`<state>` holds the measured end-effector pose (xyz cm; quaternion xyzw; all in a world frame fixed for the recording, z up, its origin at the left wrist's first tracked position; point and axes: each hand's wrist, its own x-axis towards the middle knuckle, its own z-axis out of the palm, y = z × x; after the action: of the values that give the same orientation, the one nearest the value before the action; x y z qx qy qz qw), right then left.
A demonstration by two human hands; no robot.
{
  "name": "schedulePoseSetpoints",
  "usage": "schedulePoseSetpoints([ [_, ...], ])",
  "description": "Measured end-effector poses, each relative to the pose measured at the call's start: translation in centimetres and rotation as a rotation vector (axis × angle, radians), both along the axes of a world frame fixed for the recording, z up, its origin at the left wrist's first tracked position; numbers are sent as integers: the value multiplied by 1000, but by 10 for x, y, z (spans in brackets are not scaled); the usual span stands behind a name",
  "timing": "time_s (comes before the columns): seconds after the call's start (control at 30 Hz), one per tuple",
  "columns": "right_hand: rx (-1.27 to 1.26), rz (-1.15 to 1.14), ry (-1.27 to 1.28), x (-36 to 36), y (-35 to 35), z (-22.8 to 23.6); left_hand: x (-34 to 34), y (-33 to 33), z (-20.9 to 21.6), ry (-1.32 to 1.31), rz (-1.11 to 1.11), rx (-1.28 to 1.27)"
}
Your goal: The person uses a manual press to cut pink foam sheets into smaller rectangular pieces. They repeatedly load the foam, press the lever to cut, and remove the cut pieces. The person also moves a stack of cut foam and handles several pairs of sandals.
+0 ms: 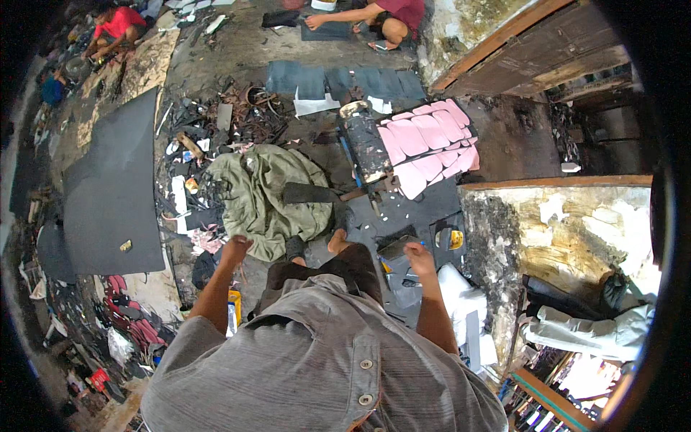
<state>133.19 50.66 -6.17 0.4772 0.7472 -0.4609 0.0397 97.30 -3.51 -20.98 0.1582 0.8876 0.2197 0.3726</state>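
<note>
My left hand [236, 249] is held out beside the near left edge of a crumpled olive-green cloth [277, 180]; its fingers are curled in, and nothing shows in them. On the other side, my right hand [419, 261] hangs above clear plastic and dark scraps, its fingers loosely bent and apart, with no object visible in it. Between the hands are my knees and bare feet. A wide dark blade [308, 193] with a wooden handle [353, 194] lies partly over the cloth. Past it are rows of pink rounded sheet pieces [421, 135] beside a worn black block [371, 150].
A large black sheet [115, 194] lies at left, with heaped scraps [252, 111] nearby. Dark blue-grey sheets [345, 81] lie farther off. Two people crouch at the back, one in red [122, 25], one in maroon [399, 14]. A stained low wall [576, 230] stands right; a yellow tub [455, 239] is near it.
</note>
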Motion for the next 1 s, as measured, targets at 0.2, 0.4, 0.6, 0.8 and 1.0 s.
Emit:
schedulePoseSetpoints([
  [0.2, -321, -84, -133, -72, 43, -28, -90, 182, 22, -177, 265, 448],
  [0.4, -841, -672, 23, -155, 99, -97, -178, 418, 55, -61, -7, 79],
  [0.6, -1043, -1124, 111, -217, 123, -158, -253, 598, 8, 383, 22, 194],
  [0.8, -1259, -1204, 380, -219, 118, -188, -301, 680, -29, 220, -101, 149],
  [1.0, -1408, -1278, 478, -200, 121, -190, -286, 662, -36, 177, 69, 371],
])
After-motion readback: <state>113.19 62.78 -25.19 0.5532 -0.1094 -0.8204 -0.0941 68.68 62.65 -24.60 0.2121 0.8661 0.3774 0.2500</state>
